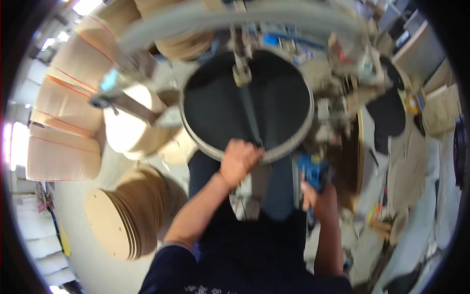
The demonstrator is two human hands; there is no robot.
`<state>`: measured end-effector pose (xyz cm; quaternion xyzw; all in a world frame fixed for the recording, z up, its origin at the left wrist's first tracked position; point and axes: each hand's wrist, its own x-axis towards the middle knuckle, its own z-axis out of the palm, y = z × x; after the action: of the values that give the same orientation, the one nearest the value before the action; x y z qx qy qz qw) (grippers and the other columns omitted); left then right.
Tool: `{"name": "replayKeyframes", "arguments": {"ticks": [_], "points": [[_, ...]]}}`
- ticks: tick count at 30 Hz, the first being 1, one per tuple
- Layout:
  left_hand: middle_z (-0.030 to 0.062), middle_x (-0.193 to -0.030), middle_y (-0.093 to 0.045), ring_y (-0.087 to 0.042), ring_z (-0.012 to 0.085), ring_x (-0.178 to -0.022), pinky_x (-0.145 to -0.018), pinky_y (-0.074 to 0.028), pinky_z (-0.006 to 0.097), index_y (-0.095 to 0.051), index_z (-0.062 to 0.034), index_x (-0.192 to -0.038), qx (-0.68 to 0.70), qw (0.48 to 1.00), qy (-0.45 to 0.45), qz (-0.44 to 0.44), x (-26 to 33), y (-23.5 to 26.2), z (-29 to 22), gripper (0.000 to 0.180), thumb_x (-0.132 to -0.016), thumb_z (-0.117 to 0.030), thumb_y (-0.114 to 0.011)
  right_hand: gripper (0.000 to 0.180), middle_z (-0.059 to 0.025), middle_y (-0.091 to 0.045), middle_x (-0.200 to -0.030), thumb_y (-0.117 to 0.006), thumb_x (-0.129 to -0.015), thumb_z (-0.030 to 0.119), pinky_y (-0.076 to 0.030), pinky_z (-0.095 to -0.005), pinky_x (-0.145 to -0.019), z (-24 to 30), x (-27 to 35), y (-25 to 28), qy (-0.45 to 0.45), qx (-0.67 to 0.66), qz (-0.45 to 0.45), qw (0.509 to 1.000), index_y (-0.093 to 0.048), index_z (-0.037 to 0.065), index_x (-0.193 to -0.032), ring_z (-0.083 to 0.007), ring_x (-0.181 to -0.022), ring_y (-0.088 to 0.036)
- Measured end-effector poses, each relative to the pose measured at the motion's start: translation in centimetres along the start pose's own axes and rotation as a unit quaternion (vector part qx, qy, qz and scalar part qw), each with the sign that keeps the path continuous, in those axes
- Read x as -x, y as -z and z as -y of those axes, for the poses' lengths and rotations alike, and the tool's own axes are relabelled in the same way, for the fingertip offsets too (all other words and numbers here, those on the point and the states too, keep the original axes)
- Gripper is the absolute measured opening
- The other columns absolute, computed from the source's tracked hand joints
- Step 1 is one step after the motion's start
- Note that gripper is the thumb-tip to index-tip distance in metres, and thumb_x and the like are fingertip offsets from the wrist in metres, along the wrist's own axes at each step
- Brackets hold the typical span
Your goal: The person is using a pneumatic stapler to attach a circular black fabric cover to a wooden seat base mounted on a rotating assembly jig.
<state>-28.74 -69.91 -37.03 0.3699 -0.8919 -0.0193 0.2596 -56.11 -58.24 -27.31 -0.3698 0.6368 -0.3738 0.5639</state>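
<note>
A round piece (pixel 205 105) with a black fabric-like cover and a pale rim lies in front of me. At its near edge, my left hand (pixel 241 160) is closed, its fingers gripping the black fabric there. A lighter fold or strip (pixel 249 110) runs from the middle of the cover to that hand. To the right of the rim, my right hand (pixel 316 198) is wrapped round a blue power tool (pixel 315 171), which looks like a staple gun. The tool is apart from the round piece, and blur hides its tip.
A clamp-like metal part (pixel 242 73) reaches onto the cover from a stand. Stacked round wooden boards (pixel 122 215) stand at lower left, and tall pale stacks (pixel 68 125) line the left. A blurred grey bar (pixel 245 19) crosses the top. Dark and grey material (pixel 387 117) lies at right.
</note>
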Motion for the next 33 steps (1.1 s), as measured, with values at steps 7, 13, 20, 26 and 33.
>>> {"name": "replayKeyframes", "arguments": {"ticks": [7,13,20,26,33], "points": [[0.0008,-0.097,-0.063,-0.06,0.0214,-0.094,-0.09,-0.046,0.038,-0.075,-0.0115,-0.119,0.045,0.999,-0.008,-0.002,0.6,-1.4,-1.9,0.033,-0.088,-0.017,-0.067,0.018,-0.0023,-0.063,-0.07,-0.076,-0.094,0.013,-0.047,-0.0288,-0.05,-2.2,0.4,0.7,0.003,-0.036,-0.021,0.999,-0.067,0.002,-0.105,-0.01,-0.052,-0.057],[0.0005,-0.097,-0.063,-0.061,0.021,-0.095,-0.092,-0.046,0.038,-0.075,-0.0122,-0.118,0.062,0.998,-0.002,-0.005,-0.5,-0.7,-1.7,0.032,-0.088,-0.017,-0.066,0.019,-0.0021,-0.063,-0.07,-0.076,-0.095,0.016,-0.047,-0.0278,-0.051,-0.3,0.8,0.5,0.013,0.003,-0.012,1.0,-0.068,0.003,-0.107,-0.0095,-0.053,-0.057],[-0.0005,-0.099,-0.066,-0.061,0.0201,-0.092,-0.089,-0.046,0.037,-0.076,-0.0129,-0.119,0.044,0.998,-0.02,-0.026,-0.6,-1.4,-1.0,0.038,-0.081,-0.015,-0.069,0.02,0.0001,-0.06,-0.069,-0.076,-0.095,0.016,-0.046,-0.0272,-0.051,0.7,0.3,0.1,0.016,-0.008,0.002,1.0,-0.065,0.005,-0.108,-0.0084,-0.052,-0.055],[-0.0008,-0.099,-0.066,-0.06,0.0203,-0.091,-0.089,-0.046,0.037,-0.076,-0.0126,-0.118,0.042,0.999,-0.013,-0.027,0.0,-1.5,-1.0,0.036,-0.083,-0.016,-0.069,0.016,0.0006,-0.061,-0.07,-0.074,-0.097,0.015,-0.046,-0.0265,-0.051,0.8,0.5,-0.3,0.02,-0.001,0.004,1.0,-0.066,0.004,-0.106,-0.0077,-0.052,-0.055],[0.0005,-0.093,-0.062,-0.06,0.0214,-0.09,-0.085,-0.046,0.039,-0.075,-0.0128,-0.118,0.054,0.998,-0.028,-0.026,-0.2,-1.7,-1.1,0.036,-0.082,-0.016,-0.068,0.018,0.0006,-0.062,-0.07,-0.075,-0.097,0.017,-0.046,-0.0272,-0.051,0.7,0.2,-0.1,0.003,0.011,0.0,1.0,-0.067,0.006,-0.108,-0.0085,-0.052,-0.056]]}}
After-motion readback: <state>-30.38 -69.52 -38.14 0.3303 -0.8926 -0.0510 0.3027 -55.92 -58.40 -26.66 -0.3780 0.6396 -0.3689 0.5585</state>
